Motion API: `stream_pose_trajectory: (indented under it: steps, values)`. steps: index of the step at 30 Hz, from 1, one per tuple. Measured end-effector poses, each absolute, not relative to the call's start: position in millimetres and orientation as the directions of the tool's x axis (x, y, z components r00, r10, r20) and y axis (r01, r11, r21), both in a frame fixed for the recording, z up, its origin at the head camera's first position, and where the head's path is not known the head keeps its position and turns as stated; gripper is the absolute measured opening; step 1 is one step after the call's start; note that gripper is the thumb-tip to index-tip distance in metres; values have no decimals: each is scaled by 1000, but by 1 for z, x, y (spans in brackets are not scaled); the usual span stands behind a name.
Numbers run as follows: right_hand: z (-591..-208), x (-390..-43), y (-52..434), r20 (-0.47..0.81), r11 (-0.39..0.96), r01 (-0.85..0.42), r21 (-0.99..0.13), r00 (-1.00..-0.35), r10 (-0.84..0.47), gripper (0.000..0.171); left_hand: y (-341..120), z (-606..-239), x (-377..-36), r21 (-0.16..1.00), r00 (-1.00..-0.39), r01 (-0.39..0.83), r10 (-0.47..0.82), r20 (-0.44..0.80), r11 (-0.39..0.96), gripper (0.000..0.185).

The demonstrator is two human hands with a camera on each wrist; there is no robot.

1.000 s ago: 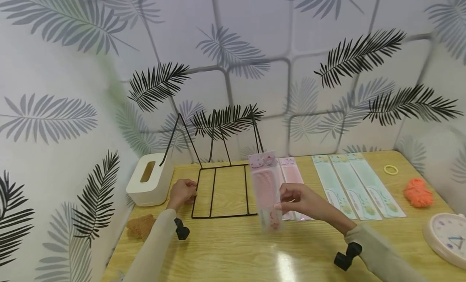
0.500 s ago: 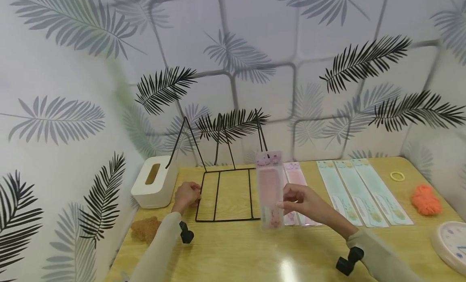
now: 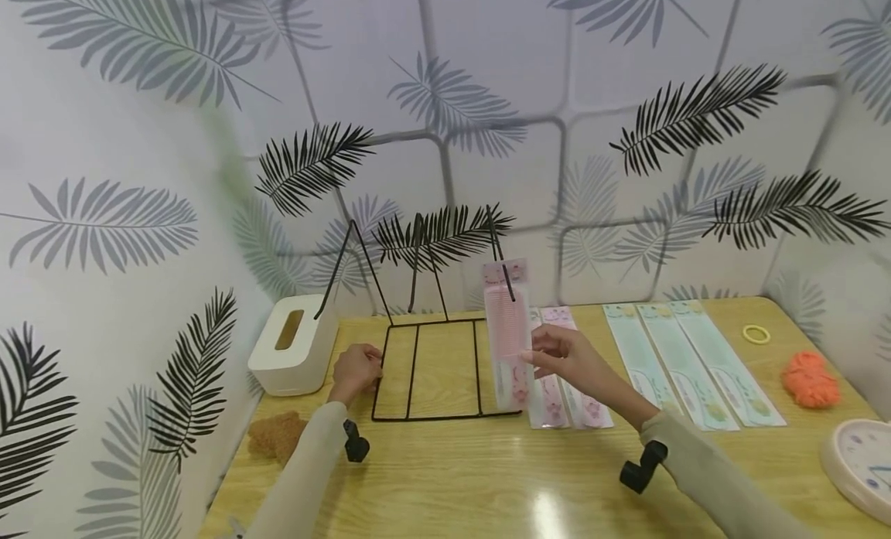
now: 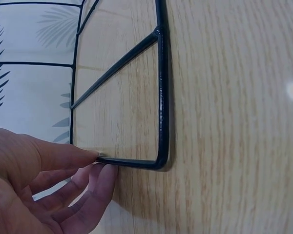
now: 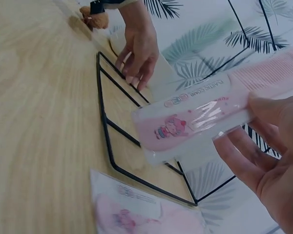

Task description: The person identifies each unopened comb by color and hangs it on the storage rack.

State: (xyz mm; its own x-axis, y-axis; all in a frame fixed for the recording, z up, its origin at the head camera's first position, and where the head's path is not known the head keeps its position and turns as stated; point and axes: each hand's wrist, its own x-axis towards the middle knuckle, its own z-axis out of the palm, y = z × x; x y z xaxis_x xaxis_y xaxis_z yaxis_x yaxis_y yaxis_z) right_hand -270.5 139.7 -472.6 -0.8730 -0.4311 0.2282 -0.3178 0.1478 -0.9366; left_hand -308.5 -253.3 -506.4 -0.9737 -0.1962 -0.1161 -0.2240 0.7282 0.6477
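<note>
My right hand (image 3: 567, 359) pinches the right edge of a pink comb in a clear packet (image 3: 508, 330). The packet hangs upright at the right hook (image 3: 509, 284) of a black wire rack (image 3: 445, 419). The hook's tip shows in front of the packet's upper part; whether it passes through the packet's hole is too small to tell. My left hand (image 3: 356, 369) pinches the left base wire of the rack, thumb above and fingers below in the left wrist view. Two more pink packaged combs (image 3: 574, 396) lie on the table just right of the rack.
Several things lie around: green packaged combs (image 3: 685, 369), a yellow ring (image 3: 756, 334), an orange fluffy bundle (image 3: 810, 379) and a round clock (image 3: 863, 462) at right. A white tissue box (image 3: 292, 346) and brown fuzzy thing (image 3: 277, 437) stand left. A patterned wall (image 3: 487, 75) rises behind.
My right hand has raised the packaged pink comb and moved it back toward the right hook, whose tip now shows in front of the packet. My left hand stays at the rack's base.
</note>
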Motion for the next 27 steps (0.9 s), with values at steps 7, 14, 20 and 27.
stream_pose_trajectory:
  steps: [7,14,20,27]
  values:
    - [-469,-307,129,255,182,-323,-929,-913,-317,24,-253,-505,-310,642,-977,-212,-185,-110,737,27]
    - [-471,-339,117,273,208,-330,-921,-926,-260,28,-255,-506,-310,628,-975,-220,-196,-108,746,26]
    - [-468,-365,108,303,215,-344,-914,-932,-201,22,-256,-502,-311,629,-974,-220,-200,-104,745,29]
    - [-472,-369,104,286,214,-326,-921,-937,-200,21,-254,-503,-307,633,-977,-207,-189,-97,746,30]
